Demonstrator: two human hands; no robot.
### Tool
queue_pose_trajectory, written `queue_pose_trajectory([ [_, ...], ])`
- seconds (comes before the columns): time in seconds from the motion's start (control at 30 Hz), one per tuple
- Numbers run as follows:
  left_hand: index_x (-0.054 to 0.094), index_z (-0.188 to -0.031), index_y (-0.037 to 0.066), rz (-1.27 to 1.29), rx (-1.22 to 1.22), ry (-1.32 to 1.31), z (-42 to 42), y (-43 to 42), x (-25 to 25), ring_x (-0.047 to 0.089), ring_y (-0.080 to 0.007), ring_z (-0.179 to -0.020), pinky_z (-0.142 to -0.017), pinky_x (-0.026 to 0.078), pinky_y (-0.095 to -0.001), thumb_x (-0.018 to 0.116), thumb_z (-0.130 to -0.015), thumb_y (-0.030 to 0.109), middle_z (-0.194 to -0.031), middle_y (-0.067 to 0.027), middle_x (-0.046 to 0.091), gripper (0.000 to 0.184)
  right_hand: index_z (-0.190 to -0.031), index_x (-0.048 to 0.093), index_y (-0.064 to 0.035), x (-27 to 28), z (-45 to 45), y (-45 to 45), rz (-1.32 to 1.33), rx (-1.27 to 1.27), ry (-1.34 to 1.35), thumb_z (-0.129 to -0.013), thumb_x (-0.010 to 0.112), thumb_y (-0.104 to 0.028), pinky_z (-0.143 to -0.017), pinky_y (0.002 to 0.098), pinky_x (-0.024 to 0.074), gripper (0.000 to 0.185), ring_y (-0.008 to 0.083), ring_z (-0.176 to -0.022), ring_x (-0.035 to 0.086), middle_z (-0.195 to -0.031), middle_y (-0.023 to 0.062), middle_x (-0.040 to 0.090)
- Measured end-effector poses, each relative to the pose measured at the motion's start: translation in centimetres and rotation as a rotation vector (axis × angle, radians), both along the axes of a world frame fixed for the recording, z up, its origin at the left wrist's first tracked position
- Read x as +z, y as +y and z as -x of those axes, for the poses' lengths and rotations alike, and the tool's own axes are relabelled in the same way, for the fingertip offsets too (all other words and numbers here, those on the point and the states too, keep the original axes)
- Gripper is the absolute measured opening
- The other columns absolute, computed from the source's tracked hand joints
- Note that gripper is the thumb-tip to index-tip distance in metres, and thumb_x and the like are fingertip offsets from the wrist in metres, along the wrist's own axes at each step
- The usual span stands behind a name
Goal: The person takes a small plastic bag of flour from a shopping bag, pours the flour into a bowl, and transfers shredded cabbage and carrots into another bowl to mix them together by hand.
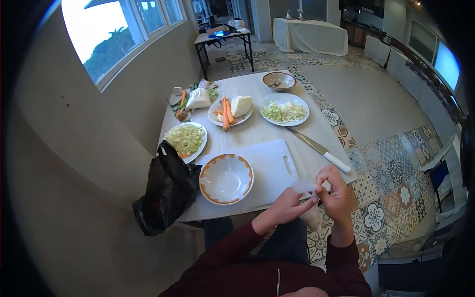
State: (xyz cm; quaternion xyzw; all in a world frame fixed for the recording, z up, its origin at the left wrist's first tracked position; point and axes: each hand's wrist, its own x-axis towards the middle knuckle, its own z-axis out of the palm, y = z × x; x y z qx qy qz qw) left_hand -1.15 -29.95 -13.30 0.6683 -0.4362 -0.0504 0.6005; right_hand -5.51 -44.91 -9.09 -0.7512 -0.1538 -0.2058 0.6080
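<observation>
In the head view, the two hands meet over the near right corner of the tabletop (237,140), with a small clear plastic bag (311,218) between them. The fingers of the left hand (289,205) are narrow, with the thumb reaching toward the right hand (332,190) and pinching the bag's gathered top. The right hand's fingers are curled, thumb against index finger, closed on the same plastic. The bag hangs just off the near edge; its pale contents are too blurred to tell.

Left of the hands, a white cutting board (272,166) lies along the near edge, and a bowl with an orange-patterned rim (226,179) overlaps its left part. A black plastic bag (166,190) slumps over the near left corner. Beyond it, a plate of shredded cabbage (185,141) sits by the left edge. A knife (319,148) lies slantwise near the right edge, its white handle toward the near right corner.

Farther back, two carrots (227,113) and a cabbage piece (241,106) share a plate (213,117). To its right stands another plate (284,110) with shredded cabbage, and a brown-rimmed bowl (279,80) holding a spoon stands near the far right corner.
</observation>
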Motion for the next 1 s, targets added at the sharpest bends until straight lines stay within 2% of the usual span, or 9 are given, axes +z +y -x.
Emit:
queue_pose_trajectory([
  [0.1,0.059,-0.101,0.001,-0.038,0.067,0.208,1.0,2.0,-2.1,0.061,-0.0235,-0.078,-0.073,0.047,-0.0337,0.061,-0.087,0.017,-0.084,-0.0104,0.062,0.021,-0.078,0.056,-0.0024,-1.8,0.3,2.0,0.096,0.057,0.02,-0.086,0.065,-0.025,-0.072,0.0275,0.0421,0.025,0.0178,-0.077,0.052,-0.08,0.0063,0.05],
  [0.17,0.06,-0.101,0.003,-0.106,0.08,0.185,1.6,4.1,-4.0,0.06,-0.018,-0.081,-0.072,0.046,-0.029,0.06,-0.088,0.014,-0.088,-0.0092,0.062,0.018,-0.078,0.057,-0.0023,-2.6,0.5,3.8,0.119,0.107,0.094,-0.087,0.064,-0.027,-0.072,0.0277,0.0424,0.027,0.0179,-0.077,0.053,-0.079,0.0061,0.051],
  [0.2,0.061,-0.098,0.003,-0.159,0.071,0.183,1.9,5.7,-3.6,0.06,-0.0177,-0.08,-0.072,0.046,-0.0291,0.061,-0.087,0.013,-0.087,-0.0092,0.063,0.015,-0.089,0.061,-0.002,-3.8,-0.2,3.9,0.08,0.175,0.02,-0.092,0.058,-0.031,-0.072,0.027,0.0439,0.029,0.0162,-0.077,0.055,-0.082,0.0064,0.055],
  [0.3,0.064,-0.088,0.003,-0.141,0.081,0.061,2.9,9.2,-3.1,0.061,-0.0181,-0.075,-0.07,0.047,-0.0292,0.062,-0.083,0.01,-0.082,-0.009,0.063,0.009,-0.107,0.059,-0.0027,-6.8,-2.0,4.9,-0.293,0.167,0.394,-0.096,0.051,-0.035,-0.073,0.026,0.0458,0.035,0.0144,-0.08,0.056,-0.087,0.0075,0.059],
  [0.33,0.064,-0.088,0.003,-0.123,0.088,0.065,3.3,10.3,-3.5,0.061,-0.0194,-0.075,-0.069,0.047,-0.0295,0.061,-0.083,0.009,-0.082,-0.0089,0.063,0.008,-0.128,0.046,-0.0032,-8.3,-3.2,4.9,-0.244,0.228,0.46,-0.098,0.048,-0.035,-0.07,0.0254,0.0492,0.044,0.0131,-0.077,0.059,-0.089,0.0092,0.062],
  [0.47,0.064,-0.09,0.003,-0.18,0.184,0.131,4.6,14.1,-3.5,0.062,-0.0181,-0.076,-0.068,0.047,-0.0287,0.06,-0.085,0.008,-0.083,-0.0078,0.063,0.009,-0.14,0.024,-0.001,-10.9,-6.2,8.5,-0.319,0.42,0.824,-0.096,0.052,-0.032,-0.051,0.0254,0.0502,0.061,0.0139,-0.057,0.061,-0.082,0.014,0.063],
  [0.57,0.065,-0.093,0.002,-0.16,0.21,0.202,5.0,16.2,-4.2,0.062,-0.0163,-0.08,-0.07,0.048,-0.0279,0.06,-0.086,0.008,-0.086,-0.008,0.064,0.01,-0.139,0.023,0.0002,-10.0,-7.3,11.9,-0.102,0.298,0.753,-0.094,0.055,-0.027,-0.046,0.0257,0.0489,0.062,0.0148,-0.05,0.059,-0.076,0.0146,0.062],
  [0.73,0.065,-0.094,-0.001,-0.098,0.232,0.21,5.9,18.2,-3.7,0.062,-0.0164,-0.082,-0.073,0.049,-0.0276,0.059,-0.085,0.004,-0.088,-0.0089,0.064,0.011,-0.133,0.027,0.0021,-11.1,-8.5,13.5,-0.229,0.194,0.726,-0.086,0.045,-0.003,-0.037,0.0278,0.0482,0.051,0.0171,-0.045,0.059,-0.071,0.0144,0.06],
  [1.0,0.066,-0.093,-0.001,-0.106,0.248,0.173,5.9,18.3,-3.6,0.062,-0.0173,-0.082,-0.073,0.049,-0.0282,0.062,-0.083,0.004,-0.089,-0.0099,0.065,0.012,-0.133,0.032,0.0003,-10.5,-8.0,9.8,-0.316,0.056,0.715,-0.085,0.046,-0.003,-0.035,0.0266,0.0467,0.05,0.0159,-0.042,0.057,-0.07,0.0133,0.06],
])
